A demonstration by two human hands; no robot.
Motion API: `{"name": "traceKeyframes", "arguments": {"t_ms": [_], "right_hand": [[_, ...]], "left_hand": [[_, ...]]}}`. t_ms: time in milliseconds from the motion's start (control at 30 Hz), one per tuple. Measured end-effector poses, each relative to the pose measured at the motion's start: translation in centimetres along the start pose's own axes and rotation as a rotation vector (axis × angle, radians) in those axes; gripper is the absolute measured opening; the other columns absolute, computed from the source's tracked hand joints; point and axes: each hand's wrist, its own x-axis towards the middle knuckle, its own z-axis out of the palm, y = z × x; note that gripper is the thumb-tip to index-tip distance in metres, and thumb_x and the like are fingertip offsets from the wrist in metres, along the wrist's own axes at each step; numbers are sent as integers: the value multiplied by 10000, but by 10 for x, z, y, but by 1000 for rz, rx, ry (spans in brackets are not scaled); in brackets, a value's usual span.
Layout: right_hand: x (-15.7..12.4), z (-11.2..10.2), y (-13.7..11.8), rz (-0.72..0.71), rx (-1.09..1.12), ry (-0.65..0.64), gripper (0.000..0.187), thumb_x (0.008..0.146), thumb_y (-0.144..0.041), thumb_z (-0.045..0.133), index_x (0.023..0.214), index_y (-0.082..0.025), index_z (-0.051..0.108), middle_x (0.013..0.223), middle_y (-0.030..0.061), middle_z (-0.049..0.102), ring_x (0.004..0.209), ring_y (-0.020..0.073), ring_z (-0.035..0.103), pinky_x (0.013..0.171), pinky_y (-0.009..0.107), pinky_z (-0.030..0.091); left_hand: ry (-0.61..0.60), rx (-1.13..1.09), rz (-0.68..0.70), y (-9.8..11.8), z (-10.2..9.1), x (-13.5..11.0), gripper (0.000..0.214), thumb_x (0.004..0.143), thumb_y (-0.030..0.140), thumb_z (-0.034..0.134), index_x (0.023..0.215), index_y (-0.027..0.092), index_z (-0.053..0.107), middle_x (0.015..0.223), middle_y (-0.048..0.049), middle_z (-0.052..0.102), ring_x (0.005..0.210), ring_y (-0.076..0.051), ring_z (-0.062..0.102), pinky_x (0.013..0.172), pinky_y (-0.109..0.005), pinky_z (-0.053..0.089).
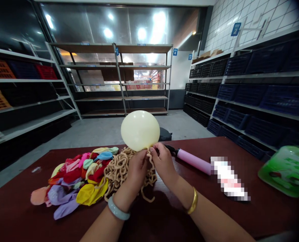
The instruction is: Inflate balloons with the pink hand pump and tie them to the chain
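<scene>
An inflated pale yellow balloon (140, 129) stands above the dark red table (18, 215), held by its neck. My left hand (136, 166) and my right hand (162, 162) both pinch the neck at the balloon's bottom, fingers closed, together with a tan rubber band. Under my hands lies a heap of tan rubber bands (119, 171). To the left sits a pile of flat uninflated balloons (76, 181) in several colours. A pink hand pump (193, 161) lies on the table just right of my right hand.
A green plastic bag (287, 169) lies at the table's right edge. A blurred white object (228, 178) sits beside the pump. Metal shelves with blue crates line the right wall, orange and red crates the left, bare shelving at the back.
</scene>
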Motion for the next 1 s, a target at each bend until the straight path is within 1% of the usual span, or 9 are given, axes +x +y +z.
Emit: {"name": "traceKeyframes", "arguments": {"t_ms": [100, 233, 300, 400, 600, 700, 767, 867, 1000], "right_hand": [[0, -3, -2, -28, -5, -3, 138, 899, -291, 503, 796, -206, 539, 815, 49, 613, 782, 204, 556, 700, 312, 410], [0, -5, -2, -121, -31, 23, 142, 916, -291, 500, 808, -205, 537, 823, 48, 598, 788, 200, 549, 709, 309, 415], [0, -5, -2, -164, -33, 34, 141, 923, -287, 500, 813, -208, 534, 816, 45, 591, 782, 195, 548, 713, 308, 425], [-4, -4, -2, -251, -51, 55, 126, 938, -260, 481, 837, -208, 536, 850, 58, 596, 821, 197, 563, 763, 316, 446], [-9, -5, -5, -427, -191, 36, 120, 954, -231, 457, 911, -203, 566, 965, 92, 638, 921, 208, 589, 835, 330, 470], [-8, -7, -5, -466, -163, 9, 154, 956, -215, 435, 914, -209, 583, 993, 89, 645, 954, 205, 595, 851, 333, 477], [-7, -7, -5, -452, -87, 22, 133, 949, -212, 448, 907, -213, 575, 954, 76, 646, 921, 197, 601, 836, 330, 483], [-5, -7, -5, -338, 55, 57, 37, 912, -238, 530, 931, -213, 548, 854, 37, 624, 775, 169, 593, 729, 297, 495], [-1, -10, -6, -207, 195, -38, 61, 850, -245, 634, 876, -214, 588, 831, 12, 621, 745, 148, 587, 653, 248, 482]], "left_hand": [[3, 34, 5, 0, -2, -1, 171, 772, 126, 611, 864, 221, 719, 824, -62, 668, 780, -207, 562, 755, -260, 400], [-4, 5, -23, 10, 0, -3, 132, 837, 208, 580, 873, 221, 707, 836, -59, 673, 786, -204, 568, 765, -267, 401], [-5, 20, -19, 15, 1, -3, 158, 875, 243, 537, 862, 216, 692, 819, -49, 663, 761, -192, 559, 740, -260, 402], [22, 6, -46, 20, 2, -4, 193, 888, 276, 524, 766, 197, 650, 721, -25, 615, 676, -167, 520, 664, -244, 392], [65, -190, -131, 17, 6, -5, 156, 867, 293, 552, 783, 183, 624, 754, -15, 604, 730, -162, 528, 704, -248, 406], [51, -284, -139, 15, 8, -5, 171, 880, 297, 533, 775, 178, 597, 744, 1, 582, 727, -152, 515, 712, -246, 412], [48, -279, -124, 14, 7, -5, 173, 883, 297, 531, 779, 174, 595, 741, 4, 583, 722, -149, 519, 706, -246, 415], [40, -220, -96, 13, 6, -6, 164, 885, 296, 531, 855, 171, 633, 816, -13, 634, 779, -164, 557, 738, -260, 427], [37, -175, -73, 13, 4, -6, 173, 886, 284, 531, 937, 173, 653, 906, -32, 665, 845, -180, 582, 777, -277, 434]]}}
